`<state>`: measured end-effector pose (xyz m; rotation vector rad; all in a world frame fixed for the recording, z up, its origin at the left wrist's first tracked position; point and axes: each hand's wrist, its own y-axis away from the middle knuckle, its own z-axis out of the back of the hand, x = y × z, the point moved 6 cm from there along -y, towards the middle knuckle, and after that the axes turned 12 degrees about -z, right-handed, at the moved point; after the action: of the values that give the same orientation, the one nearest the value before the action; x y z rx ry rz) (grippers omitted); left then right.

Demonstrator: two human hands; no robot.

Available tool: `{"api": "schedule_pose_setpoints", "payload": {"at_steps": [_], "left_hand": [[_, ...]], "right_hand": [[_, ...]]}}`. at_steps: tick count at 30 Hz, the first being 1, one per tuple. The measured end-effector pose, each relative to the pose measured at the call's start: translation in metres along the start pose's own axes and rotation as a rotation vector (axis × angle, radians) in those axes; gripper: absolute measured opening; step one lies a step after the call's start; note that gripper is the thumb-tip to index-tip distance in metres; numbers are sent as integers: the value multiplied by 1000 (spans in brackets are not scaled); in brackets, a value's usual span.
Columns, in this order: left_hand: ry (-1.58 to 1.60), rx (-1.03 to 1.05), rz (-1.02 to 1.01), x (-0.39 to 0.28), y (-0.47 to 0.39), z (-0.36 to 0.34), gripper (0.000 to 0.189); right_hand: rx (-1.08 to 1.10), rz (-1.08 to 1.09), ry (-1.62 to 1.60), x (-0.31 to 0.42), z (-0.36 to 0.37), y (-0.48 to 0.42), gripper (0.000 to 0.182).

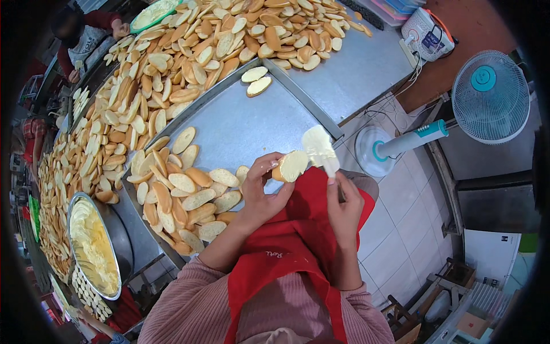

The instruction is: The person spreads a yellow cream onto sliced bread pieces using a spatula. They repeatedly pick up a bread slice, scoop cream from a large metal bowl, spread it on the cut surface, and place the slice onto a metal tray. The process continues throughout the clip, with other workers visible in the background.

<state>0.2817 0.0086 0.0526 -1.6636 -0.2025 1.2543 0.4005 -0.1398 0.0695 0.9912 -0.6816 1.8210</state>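
Note:
Between the thumb and fingers of my left hand (pixel 265 189) is an oval bread slice (pixel 293 166), its upper face coated with pale cream. My right hand (pixel 345 202) grips the handle of a spatula (pixel 331 165), whose blade bears a thick layer of cream, just right of the slice. Both hands are over the near edge of a metal tray (pixel 232 124). Plain bread slices (pixel 182 182) lie heaped in the tray's left part. Two cream-coated slices (pixel 259 86) lie side by side near its far corner.
A large pile of bread slices (pixel 189 64) spreads beyond the tray. At left stands a metal bowl of cream (pixel 94 245). A standing fan (pixel 490 96) is at right, near a power strip (pixel 410 53) with cables. Other people (pixel 86 38) work at the far left.

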Motion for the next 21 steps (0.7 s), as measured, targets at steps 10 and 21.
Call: {"api": "schedule_pose_setpoints", "payload": {"at_steps": [10, 21], "left_hand": [[-413, -86, 545, 194, -12, 24, 51], [-763, 84, 423, 220, -6, 42, 47]], "right_hand": [[20, -98, -1, -25, 11, 10, 29], [18, -182, -30, -59, 9, 10, 28]]}}
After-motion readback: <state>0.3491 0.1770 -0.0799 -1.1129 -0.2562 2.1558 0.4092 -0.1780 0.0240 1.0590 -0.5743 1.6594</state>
